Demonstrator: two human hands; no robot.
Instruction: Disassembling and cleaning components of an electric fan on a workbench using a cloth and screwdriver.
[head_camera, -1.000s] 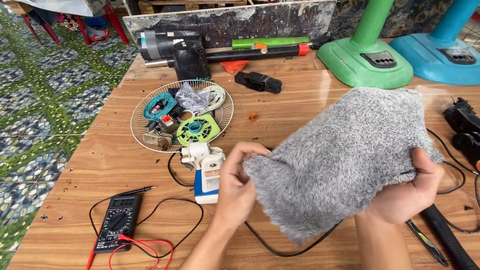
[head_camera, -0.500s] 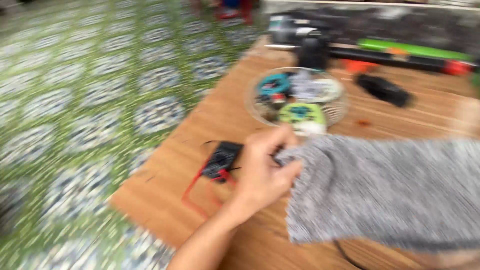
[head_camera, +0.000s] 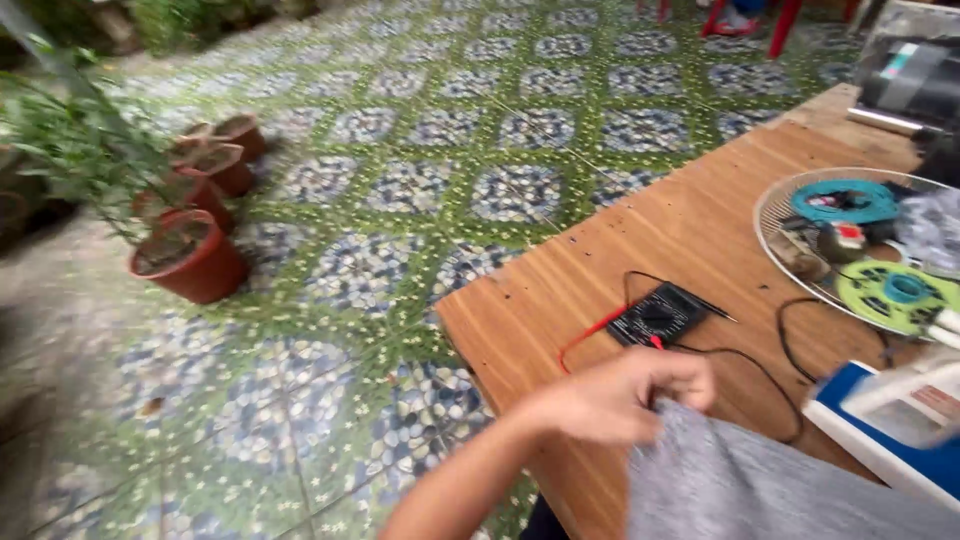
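— What has the left hand got?
— It is pinched shut on the grey cloth, low over the counter edge. Keep that pinch firm, clear of the multimeter leads.

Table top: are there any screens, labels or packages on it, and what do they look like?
Meter: flat black box mid-table, red and black leads; its screen is too blurred to make out.
Blue and white box: near right edge, pale label patch on top.
Left hand: grips grey cloth in front.
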